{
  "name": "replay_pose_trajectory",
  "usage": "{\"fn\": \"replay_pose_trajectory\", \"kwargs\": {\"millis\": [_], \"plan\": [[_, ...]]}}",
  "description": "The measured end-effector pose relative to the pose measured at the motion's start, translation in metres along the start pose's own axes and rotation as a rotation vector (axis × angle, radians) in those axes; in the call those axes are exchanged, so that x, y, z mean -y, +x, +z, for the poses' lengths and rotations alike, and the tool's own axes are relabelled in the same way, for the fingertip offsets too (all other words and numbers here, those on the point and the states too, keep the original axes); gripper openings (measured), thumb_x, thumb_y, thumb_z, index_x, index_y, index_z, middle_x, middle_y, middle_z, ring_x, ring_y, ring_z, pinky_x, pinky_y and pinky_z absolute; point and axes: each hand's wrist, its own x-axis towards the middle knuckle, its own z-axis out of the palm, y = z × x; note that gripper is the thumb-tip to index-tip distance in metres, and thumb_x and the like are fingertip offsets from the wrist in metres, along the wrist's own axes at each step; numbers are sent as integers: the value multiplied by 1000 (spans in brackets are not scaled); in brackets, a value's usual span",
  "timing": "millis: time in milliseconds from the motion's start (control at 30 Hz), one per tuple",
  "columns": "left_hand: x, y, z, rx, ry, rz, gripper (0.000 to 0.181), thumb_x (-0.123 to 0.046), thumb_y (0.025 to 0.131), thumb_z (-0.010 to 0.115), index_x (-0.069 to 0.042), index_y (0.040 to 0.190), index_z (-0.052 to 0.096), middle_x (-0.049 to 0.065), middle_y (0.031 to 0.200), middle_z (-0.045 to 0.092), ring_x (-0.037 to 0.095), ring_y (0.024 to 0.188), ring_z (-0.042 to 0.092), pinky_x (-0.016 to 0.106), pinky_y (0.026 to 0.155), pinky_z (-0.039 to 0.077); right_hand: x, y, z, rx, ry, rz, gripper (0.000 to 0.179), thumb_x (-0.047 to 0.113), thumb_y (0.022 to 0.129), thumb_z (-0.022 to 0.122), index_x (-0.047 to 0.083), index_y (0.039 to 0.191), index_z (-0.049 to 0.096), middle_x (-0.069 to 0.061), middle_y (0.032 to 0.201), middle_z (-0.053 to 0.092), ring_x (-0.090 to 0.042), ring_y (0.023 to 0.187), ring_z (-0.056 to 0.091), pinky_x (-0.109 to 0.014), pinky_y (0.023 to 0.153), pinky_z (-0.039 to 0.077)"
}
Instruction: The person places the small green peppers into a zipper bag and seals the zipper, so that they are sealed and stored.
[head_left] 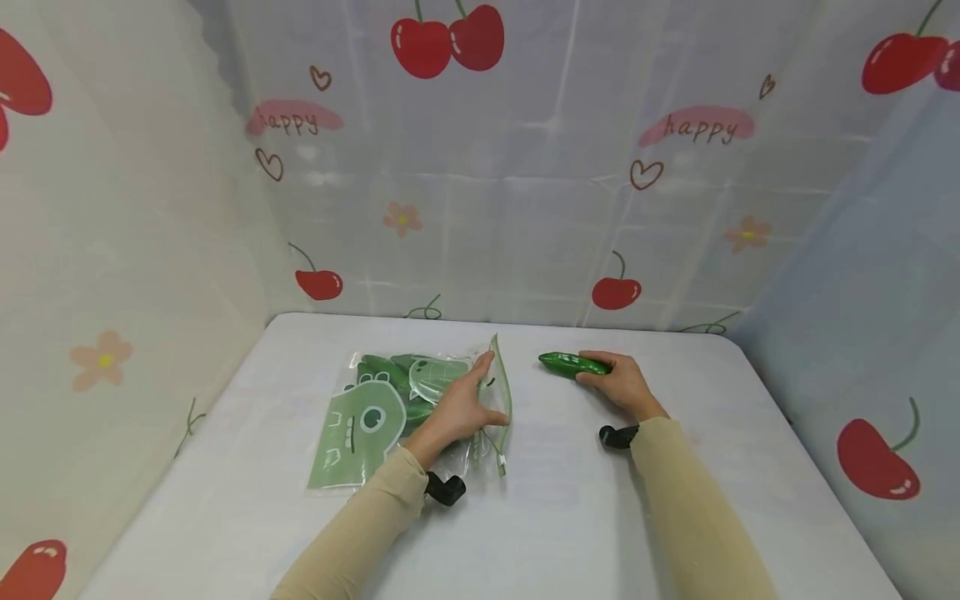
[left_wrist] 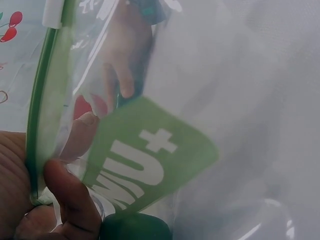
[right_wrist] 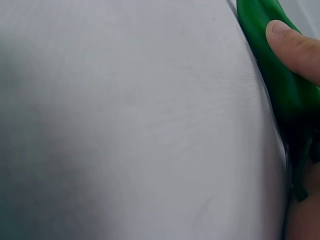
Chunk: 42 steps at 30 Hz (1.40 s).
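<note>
A clear zip bag [head_left: 356, 446] printed with a green cartoon monster lies on the left of the white table. Several long green vegetables [head_left: 382, 367] show through its plastic. My left hand [head_left: 457, 408] holds the bag at its green-edged mouth, thumb and index finger spread apart. Up close in the left wrist view, the fingers [left_wrist: 75, 200] curl at the green zip strip [left_wrist: 42, 85], by a white slider. To the right of the bag, my right hand [head_left: 618, 383] grips a glossy green pepper [head_left: 558, 363] by its stem end, close over the table. The right thumb [right_wrist: 295, 47] presses along the pepper's side.
The white table [head_left: 570, 533] is bounded by a cloth backdrop [head_left: 495, 208] with cherries, hearts and "happy" prints behind it and at both sides. A black wrist camera [head_left: 446, 489] sits at the left wrist, another black camera [head_left: 618, 437] at the right.
</note>
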Motion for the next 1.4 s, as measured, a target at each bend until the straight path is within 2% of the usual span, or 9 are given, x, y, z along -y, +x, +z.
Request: {"fn": "replay_pose_trajectory", "kwargs": {"millis": [400,633,1033,1200,1400], "plan": [[0,1,1,-1,9,5,116,-20,74,94,-23,166,22,2,172,23,30,156,28,46,127,29,0,-4,0,-9,38,34,56,33,88,83,17,139,67,-17,150,54,-34,132,48,-55,115,42],[1,-1,1,6,11,-9,117,-21,74,94,-25,166,22,1,172,22,30,156,28,47,126,30,1,-9,4,-6,42,25,58,32,87,84,15,139,66,-17,149,56,-35,134,50,-54,116,41],[4,-3,-2,-8,17,-3,116,-22,74,94,-23,166,23,3,172,23,32,156,29,48,126,31,6,-16,4,-12,106,48,57,32,89,83,16,141,65,-15,151,55,-34,136,48,-55,119,38],[3,-3,-2,-9,14,6,116,-21,74,94,-22,166,23,4,172,23,32,156,29,48,126,30,6,-19,5,-17,130,33,58,32,88,84,15,141,65,-16,150,56,-35,136,48,-55,119,38],[1,-3,-4,-8,8,16,115,-21,74,94,-20,166,24,4,172,24,32,156,29,48,126,31,9,-21,2,-10,116,33,59,32,87,84,15,140,66,-16,150,56,-34,135,49,-54,117,40]]}}
